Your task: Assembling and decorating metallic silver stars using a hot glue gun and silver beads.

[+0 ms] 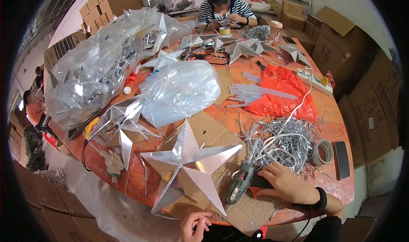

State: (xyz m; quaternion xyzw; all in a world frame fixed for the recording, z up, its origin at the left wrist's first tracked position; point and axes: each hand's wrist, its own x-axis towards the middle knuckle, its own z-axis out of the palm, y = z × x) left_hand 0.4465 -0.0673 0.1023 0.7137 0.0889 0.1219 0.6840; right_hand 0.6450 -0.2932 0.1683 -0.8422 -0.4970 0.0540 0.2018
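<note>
A large silver five-pointed star [204,165] lies on cardboard in front of me, a beaded silver trim along some of its ridges. My left hand [195,226] is at the table's front edge, just below the star's lower points, with curled fingers; whatever they may hold is hidden. To the star's right, a dark green hot glue gun [241,183] rests on the cardboard [249,214], its nozzle pointing away from me. My right hand [289,184] is closed around its dark handle. A tangle of silver tinsel [289,142] with a white cord lies just beyond that hand.
A second silver star [123,125] sits at left beside a stuffed plastic bag [181,88]. Clear glue sticks [260,91] lie on a red bag [285,93]. A tape roll [323,152] and phone [341,160] are at right. Across the table, another person [226,12] handles a star.
</note>
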